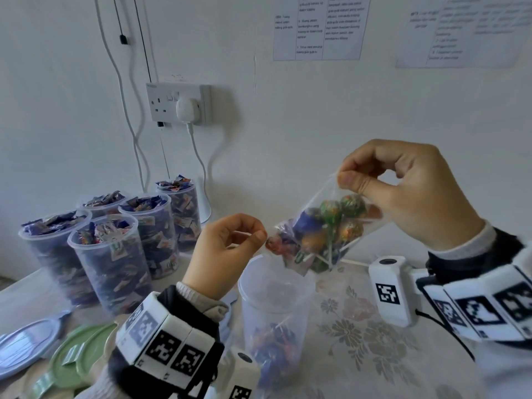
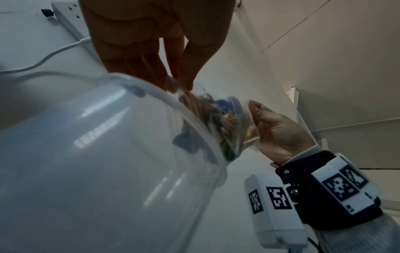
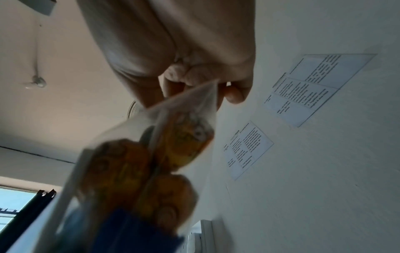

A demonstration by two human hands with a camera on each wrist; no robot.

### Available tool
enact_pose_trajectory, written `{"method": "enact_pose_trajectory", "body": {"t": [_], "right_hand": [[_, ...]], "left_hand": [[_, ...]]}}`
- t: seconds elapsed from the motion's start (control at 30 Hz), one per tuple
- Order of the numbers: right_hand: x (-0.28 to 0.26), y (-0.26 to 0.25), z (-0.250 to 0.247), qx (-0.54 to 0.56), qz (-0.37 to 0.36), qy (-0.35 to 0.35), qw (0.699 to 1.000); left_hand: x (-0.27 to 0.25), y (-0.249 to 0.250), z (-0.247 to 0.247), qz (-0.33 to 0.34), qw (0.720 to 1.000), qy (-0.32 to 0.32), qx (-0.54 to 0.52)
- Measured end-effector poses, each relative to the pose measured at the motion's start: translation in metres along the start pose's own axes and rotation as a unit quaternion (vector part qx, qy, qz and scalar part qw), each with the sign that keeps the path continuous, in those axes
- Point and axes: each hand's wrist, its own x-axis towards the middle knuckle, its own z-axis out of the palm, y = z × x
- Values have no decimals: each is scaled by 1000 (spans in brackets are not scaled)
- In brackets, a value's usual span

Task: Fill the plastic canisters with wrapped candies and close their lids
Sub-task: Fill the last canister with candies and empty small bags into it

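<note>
A clear plastic bag point(image 1: 322, 226) of wrapped lollipops hangs tilted over an open clear canister point(image 1: 273, 309) that has a few lollipops at its bottom. My right hand point(image 1: 403, 191) pinches the bag's upper corner. My left hand point(image 1: 230, 249) pinches its lower edge just above the canister's rim. The left wrist view has the canister wall point(image 2: 97, 162) close up, with the bag point(image 2: 227, 119) behind its rim and both hands on it. In the right wrist view the bag point(image 3: 151, 162) is blurred under my right hand's fingers point(image 3: 236, 95).
Several open canisters point(image 1: 115, 254) packed with wrapped candies stand at the back left. Green and blue lids point(image 1: 72, 358) lie at the front left. A wall socket point(image 1: 178, 103) with cables sits behind. The table wears a floral cloth point(image 1: 374, 326).
</note>
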Motion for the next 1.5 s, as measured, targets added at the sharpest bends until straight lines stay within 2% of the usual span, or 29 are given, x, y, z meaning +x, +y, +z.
{"method": "enact_pose_trajectory", "body": {"t": [0.07,0.2,0.3,0.5,0.77,0.97,1.17,1.5], "right_hand": [[0,0,3,1,3,2,1000],[-1,3,12,40,39,21,998],[-3,4,19,51,58,33,996],[-5,4,25,43,67,31,996],[-7,5,22,40,75,58,995],[-5,4,18,46,77,73,993],[1,0,13,32,47,53,997],[6,-3,7,26,30,-13,999]], "left_hand": [[-1,-2,2,-14,1000,-4,-14],[-6,-1,6,-64,992,-31,-107],[-10,0,6,-63,987,-59,-133],[-11,-3,6,-45,991,-56,-112],[-10,-2,0,13,1000,-17,1],[-7,-6,-4,30,999,6,-13],[-8,-5,-3,17,998,28,-52],[-7,-7,-3,19,998,30,-47]]}}
